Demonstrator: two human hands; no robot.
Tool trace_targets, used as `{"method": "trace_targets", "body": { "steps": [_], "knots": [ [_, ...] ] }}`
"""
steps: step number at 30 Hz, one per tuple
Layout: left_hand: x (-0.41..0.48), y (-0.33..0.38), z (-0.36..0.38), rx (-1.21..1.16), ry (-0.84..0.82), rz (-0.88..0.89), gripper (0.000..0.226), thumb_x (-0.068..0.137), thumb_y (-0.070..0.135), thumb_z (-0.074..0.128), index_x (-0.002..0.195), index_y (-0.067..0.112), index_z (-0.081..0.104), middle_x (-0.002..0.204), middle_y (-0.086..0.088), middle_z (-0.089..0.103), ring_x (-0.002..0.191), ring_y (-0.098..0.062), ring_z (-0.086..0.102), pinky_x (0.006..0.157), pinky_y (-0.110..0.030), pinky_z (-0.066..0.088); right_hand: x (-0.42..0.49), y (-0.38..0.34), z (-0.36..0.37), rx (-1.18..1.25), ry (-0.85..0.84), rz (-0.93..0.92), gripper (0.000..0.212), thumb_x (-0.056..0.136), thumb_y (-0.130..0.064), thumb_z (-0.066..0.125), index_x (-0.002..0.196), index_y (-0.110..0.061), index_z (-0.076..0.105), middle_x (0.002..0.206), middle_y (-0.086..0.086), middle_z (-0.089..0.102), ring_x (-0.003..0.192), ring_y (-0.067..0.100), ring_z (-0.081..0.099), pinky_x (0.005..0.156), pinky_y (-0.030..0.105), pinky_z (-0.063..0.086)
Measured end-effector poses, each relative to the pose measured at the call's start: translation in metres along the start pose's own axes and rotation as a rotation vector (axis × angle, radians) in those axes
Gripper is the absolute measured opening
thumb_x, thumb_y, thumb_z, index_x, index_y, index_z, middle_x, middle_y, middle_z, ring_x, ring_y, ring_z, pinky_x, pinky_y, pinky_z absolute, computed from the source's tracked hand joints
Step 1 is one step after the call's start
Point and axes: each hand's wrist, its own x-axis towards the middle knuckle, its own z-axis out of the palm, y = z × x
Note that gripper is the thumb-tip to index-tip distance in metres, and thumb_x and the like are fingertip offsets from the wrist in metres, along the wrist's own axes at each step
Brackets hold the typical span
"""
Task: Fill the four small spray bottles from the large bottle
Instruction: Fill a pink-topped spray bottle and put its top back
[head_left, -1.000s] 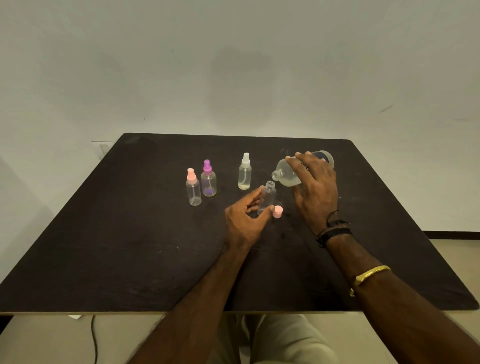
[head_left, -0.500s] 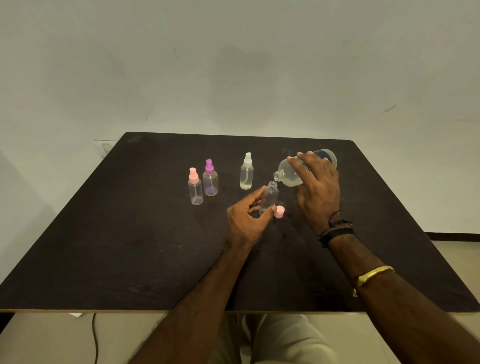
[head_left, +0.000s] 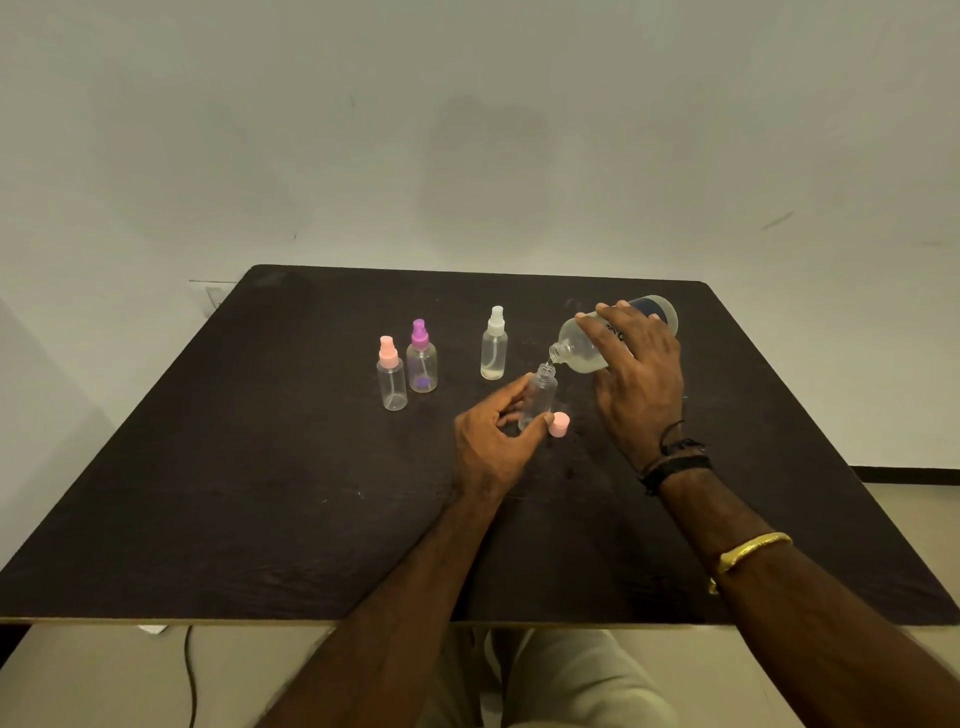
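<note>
My right hand (head_left: 636, 374) grips the large clear bottle (head_left: 582, 348), tipped with its mouth right over the neck of an uncapped small bottle (head_left: 540, 392). My left hand (head_left: 493, 439) holds that small bottle upright between thumb and fingers on the dark table (head_left: 260, 467). Its pink spray cap (head_left: 560, 424) lies on the table beside my left thumb. Three capped small bottles stand to the left: a pink-capped one (head_left: 391, 375), a purple-capped one (head_left: 422, 358) and a white-capped one (head_left: 494, 345) with some liquid at its bottom.
The table reaches a plain wall at the back. Its front edge runs just above my lap. A cable (head_left: 189, 670) hangs below the table's front left.
The large bottle has tipped further and its mouth has come down to the small bottle's neck. My left hand has kept its hold on the small bottle.
</note>
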Motion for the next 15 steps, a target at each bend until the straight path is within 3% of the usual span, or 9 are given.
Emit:
{"method": "trace_targets", "body": {
  "steps": [4, 15],
  "knots": [
    [0.0002, 0.0005, 0.0012, -0.011, 0.005, -0.006, 0.061, 0.08, 0.016, 0.086, 0.136, 0.011, 0.062, 0.124, 0.0, 0.072, 0.109, 0.0, 0.068, 0.092, -0.022, 0.057, 0.002, -0.0016, -0.0041, 0.005, -0.004, -0.002, 0.051, 0.085, -0.002, 0.061, 0.135, -0.015, 0.061, 0.138, 0.012, 0.06, 0.135, 0.034, 0.048, 0.113, 0.06, 0.034],
    [-0.0006, 0.0001, 0.0014, -0.011, 0.01, 0.004, 0.061, 0.079, 0.018, 0.086, 0.135, 0.014, 0.062, 0.124, 0.001, 0.072, 0.108, -0.001, 0.069, 0.093, -0.024, 0.058, 0.0017, -0.0017, -0.0035, -0.004, -0.007, 0.013, 0.058, 0.082, 0.005, 0.068, 0.135, -0.016, 0.061, 0.138, 0.011, 0.06, 0.136, 0.033, 0.048, 0.115, 0.058, 0.032]
  ]
}}
